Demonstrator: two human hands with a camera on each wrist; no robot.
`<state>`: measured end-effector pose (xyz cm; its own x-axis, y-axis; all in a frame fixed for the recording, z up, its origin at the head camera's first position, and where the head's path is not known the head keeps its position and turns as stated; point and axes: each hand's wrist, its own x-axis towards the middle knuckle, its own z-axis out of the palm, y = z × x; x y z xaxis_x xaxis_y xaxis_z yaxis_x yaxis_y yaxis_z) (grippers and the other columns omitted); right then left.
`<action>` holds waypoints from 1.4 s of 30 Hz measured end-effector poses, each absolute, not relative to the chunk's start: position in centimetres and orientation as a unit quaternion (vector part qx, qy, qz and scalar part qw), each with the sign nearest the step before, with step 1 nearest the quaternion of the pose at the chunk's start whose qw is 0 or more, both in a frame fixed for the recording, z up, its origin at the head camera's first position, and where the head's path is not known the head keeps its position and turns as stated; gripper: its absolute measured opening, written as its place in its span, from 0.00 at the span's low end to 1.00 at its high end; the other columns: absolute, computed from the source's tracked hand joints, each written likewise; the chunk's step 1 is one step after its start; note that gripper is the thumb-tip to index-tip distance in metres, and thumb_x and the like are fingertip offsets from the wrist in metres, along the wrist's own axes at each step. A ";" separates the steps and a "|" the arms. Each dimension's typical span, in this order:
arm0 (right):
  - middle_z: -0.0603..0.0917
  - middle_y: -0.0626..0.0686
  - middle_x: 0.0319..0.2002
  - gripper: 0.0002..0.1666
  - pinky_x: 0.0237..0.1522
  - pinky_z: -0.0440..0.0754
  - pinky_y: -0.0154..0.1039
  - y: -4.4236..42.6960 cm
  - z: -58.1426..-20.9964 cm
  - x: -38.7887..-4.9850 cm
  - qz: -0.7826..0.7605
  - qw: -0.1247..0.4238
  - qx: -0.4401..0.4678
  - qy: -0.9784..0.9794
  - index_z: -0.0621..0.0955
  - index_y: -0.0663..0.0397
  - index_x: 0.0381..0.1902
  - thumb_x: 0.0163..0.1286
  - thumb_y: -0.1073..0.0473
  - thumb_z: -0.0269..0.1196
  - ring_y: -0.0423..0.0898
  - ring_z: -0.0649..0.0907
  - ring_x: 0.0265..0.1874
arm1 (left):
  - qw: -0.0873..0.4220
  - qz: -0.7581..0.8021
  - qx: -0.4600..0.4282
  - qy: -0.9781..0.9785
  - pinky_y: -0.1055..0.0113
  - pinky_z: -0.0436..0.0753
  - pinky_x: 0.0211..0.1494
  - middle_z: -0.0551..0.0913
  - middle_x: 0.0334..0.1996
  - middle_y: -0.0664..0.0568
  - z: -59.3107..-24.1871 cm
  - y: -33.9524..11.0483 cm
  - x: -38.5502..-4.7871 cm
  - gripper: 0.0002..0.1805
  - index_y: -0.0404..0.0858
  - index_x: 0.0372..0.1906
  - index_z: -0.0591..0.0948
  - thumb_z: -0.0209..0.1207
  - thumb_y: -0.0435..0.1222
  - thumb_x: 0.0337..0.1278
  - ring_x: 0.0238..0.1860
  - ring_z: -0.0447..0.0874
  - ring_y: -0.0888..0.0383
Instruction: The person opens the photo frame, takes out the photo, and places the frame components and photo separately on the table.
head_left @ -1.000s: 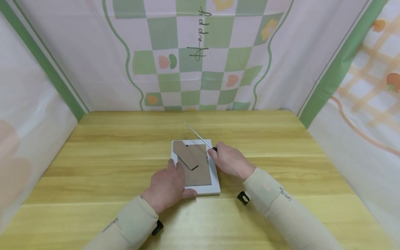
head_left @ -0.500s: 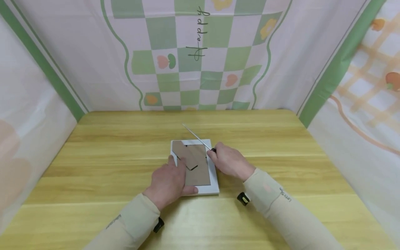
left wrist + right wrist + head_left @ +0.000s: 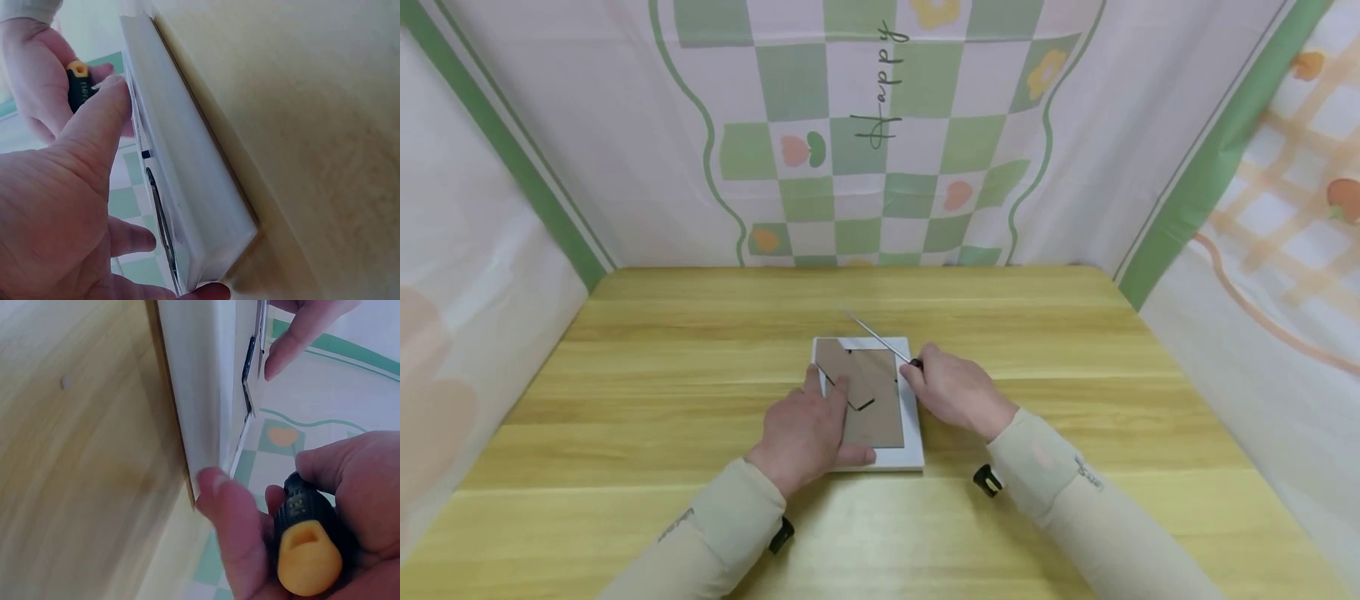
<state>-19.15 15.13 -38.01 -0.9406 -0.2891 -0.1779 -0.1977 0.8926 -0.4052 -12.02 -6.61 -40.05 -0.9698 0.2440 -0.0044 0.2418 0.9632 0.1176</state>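
Note:
A white picture frame (image 3: 913, 433) lies back up on the table, showing its brown backboard (image 3: 876, 429) and a stand leg with a black edge. My left hand (image 3: 801, 437) rests on its left side, thumb along the near edge, fingers extended over the left edge and backboard. In my right hand (image 3: 955, 390) I grip a screwdriver by its black and yellow handle (image 3: 307, 550). Its thin metal shaft (image 3: 880, 337) slants across the frame's far right corner, with the blurred tip beyond the far edge. Whether the shaft touches the frame cannot be told.
The wooden table (image 3: 662, 375) reaches back to a patterned cloth (image 3: 853, 200) hanging behind it. More cloth hangs at both sides. Black clips (image 3: 987, 481) show under both wrists.
The screwdriver's tip has dropped a little towards me. The frame's near end has shifted slightly left. My left index finger has moved further over the backboard.

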 end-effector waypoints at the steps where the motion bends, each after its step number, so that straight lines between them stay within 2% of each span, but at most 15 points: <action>1: 0.79 0.52 0.27 0.21 0.30 0.73 0.42 15.3 -38.0 -19.0 -0.188 0.107 -0.127 0.968 0.75 0.54 0.41 0.83 0.43 0.49 0.49 0.78 0.26 | 0.013 0.057 0.122 0.991 0.53 0.84 0.25 0.69 0.70 0.22 -40.1 -6.6 -12.1 0.61 0.37 0.75 0.71 0.69 0.74 0.41 0.41 0.87 0.39; 6: 0.77 0.50 0.23 0.19 0.25 0.72 0.41 16.2 -37.6 -17.9 -0.170 0.032 -0.145 0.974 0.76 0.55 0.39 0.82 0.46 0.51 0.47 0.75 0.21 | 0.034 0.042 0.119 0.991 0.54 0.84 0.25 0.66 0.73 0.25 -40.1 -6.7 -12.6 0.64 0.41 0.79 0.68 0.68 0.76 0.40 0.42 0.87 0.40; 10: 0.75 0.44 0.19 0.15 0.19 0.69 0.39 17.0 -37.4 -16.6 -0.161 -0.039 -0.190 0.968 0.80 0.57 0.52 0.80 0.53 0.55 0.41 0.72 0.15 | 0.039 0.034 0.118 0.992 0.54 0.84 0.25 0.65 0.74 0.26 -40.1 -6.8 -12.9 0.64 0.43 0.80 0.66 0.67 0.76 0.40 0.44 0.87 0.40; 14: 0.72 0.42 0.16 0.17 0.14 0.64 0.35 17.7 -37.2 -15.2 -0.116 -0.105 -0.249 0.956 0.81 0.49 0.62 0.78 0.57 0.58 0.38 0.66 0.12 | 0.045 0.035 0.119 0.991 0.53 0.85 0.27 0.65 0.74 0.25 -40.3 -6.9 -13.1 0.64 0.44 0.80 0.66 0.67 0.76 0.41 0.46 0.87 0.39; 18: 0.71 0.44 0.15 0.16 0.11 0.59 0.33 18.2 -37.5 -14.1 -0.066 -0.183 -0.298 0.934 0.85 0.44 0.57 0.73 0.58 0.65 0.37 0.63 0.11 | 0.055 0.043 0.119 0.990 0.50 0.86 0.30 0.65 0.74 0.25 -40.4 -7.1 -13.3 0.63 0.45 0.80 0.67 0.68 0.76 0.40 0.48 0.87 0.37; 22: 0.71 0.46 0.14 0.16 0.10 0.57 0.33 18.3 -38.0 -13.6 -0.038 -0.257 -0.329 0.908 0.87 0.45 0.53 0.67 0.59 0.70 0.38 0.62 0.09 | 0.062 0.049 0.119 0.990 0.48 0.86 0.32 0.65 0.74 0.24 -40.3 -7.1 -13.4 0.63 0.45 0.79 0.68 0.68 0.76 0.40 0.49 0.87 0.36; 28: 0.68 0.45 0.14 0.18 0.08 0.60 0.33 17.9 -38.7 -13.3 -0.015 -0.297 -0.340 0.892 0.87 0.45 0.50 0.61 0.60 0.74 0.38 0.64 0.10 | 0.067 0.053 0.119 0.989 0.50 0.85 0.30 0.64 0.74 0.24 -40.2 -7.0 -13.5 0.63 0.45 0.79 0.68 0.69 0.75 0.40 0.47 0.87 0.36; 33: 0.66 0.45 0.13 0.16 0.07 0.59 0.32 17.4 -39.1 -13.2 0.009 -0.329 -0.351 0.876 0.87 0.47 0.47 0.61 0.61 0.74 0.36 0.61 0.09 | 0.062 0.056 0.124 0.989 0.50 0.85 0.29 0.64 0.74 0.22 -40.3 -7.0 -13.6 0.63 0.44 0.79 0.68 0.69 0.75 0.40 0.47 0.87 0.36; 38: 0.67 0.46 0.13 0.15 0.06 0.62 0.34 17.0 -39.2 -13.1 0.027 -0.333 -0.348 0.876 0.86 0.48 0.46 0.62 0.62 0.73 0.37 0.63 0.08 | 0.052 0.056 0.128 0.989 0.48 0.86 0.30 0.66 0.73 0.22 -40.4 -7.0 -13.5 0.62 0.44 0.79 0.69 0.70 0.74 0.40 0.48 0.87 0.34; 42: 0.67 0.46 0.14 0.19 0.06 0.61 0.34 16.6 -39.3 -12.7 0.041 -0.317 -0.343 0.883 0.86 0.48 0.48 0.58 0.68 0.71 0.36 0.60 0.09 | 0.051 0.051 0.130 0.989 0.46 0.87 0.34 0.66 0.73 0.22 -40.4 -7.0 -13.5 0.62 0.44 0.79 0.69 0.69 0.74 0.41 0.53 0.86 0.33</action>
